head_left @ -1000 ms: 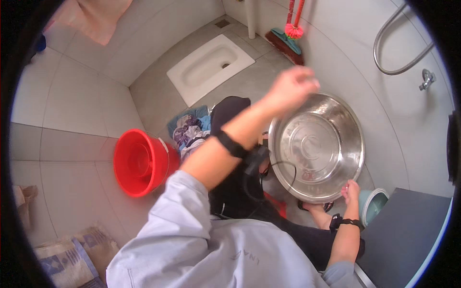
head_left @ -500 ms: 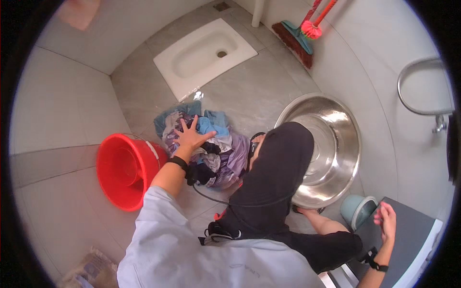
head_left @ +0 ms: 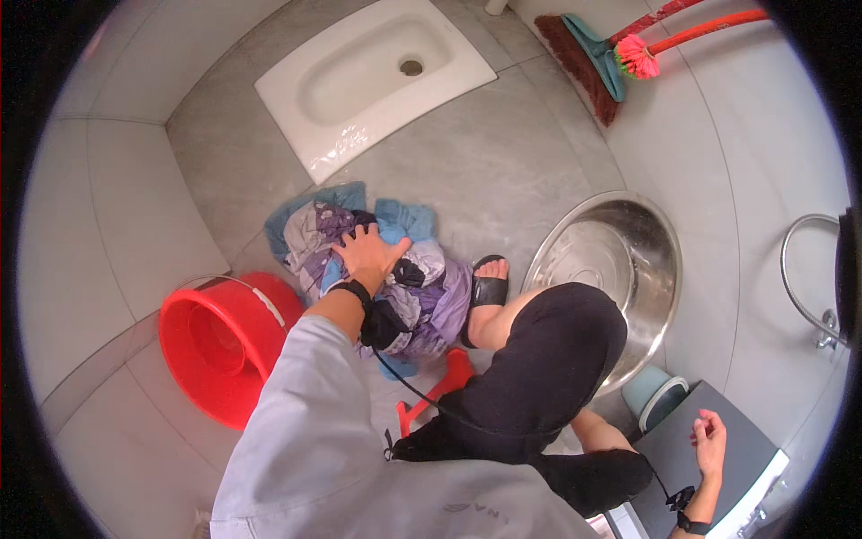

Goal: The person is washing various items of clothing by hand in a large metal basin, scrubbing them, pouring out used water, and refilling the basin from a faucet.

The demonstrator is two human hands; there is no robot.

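Observation:
My left hand point(head_left: 366, 256) presses down on a heap of crumpled clothes point(head_left: 449, 301) on the floor, its fingers spread. Purple, blue, grey and black fabrics show in the heap; part of it is hidden under my hand and forearm. At the lower right, my right hand point(head_left: 709, 440) hovers over or beside a grey flat-topped unit point(head_left: 669, 440). Its fingers are loosely bent, and nothing shows in them. A red bucket point(head_left: 278, 296) with a wire handle stands left of the clothes.
A wide metal basin point(head_left: 663, 296) sits right of my knee, with a small pale-blue bucket point(head_left: 642, 388) below it. Ahead lies a white squat toilet point(head_left: 341, 148). A broom point(head_left: 584, 72) leans by the right wall. Something red point(head_left: 449, 382) shows beside my leg.
My view has shifted, and the toilet and broom now sit higher in it. The left hand stays on the clothes, the right beside the grey unit. More of my sandalled foot shows.

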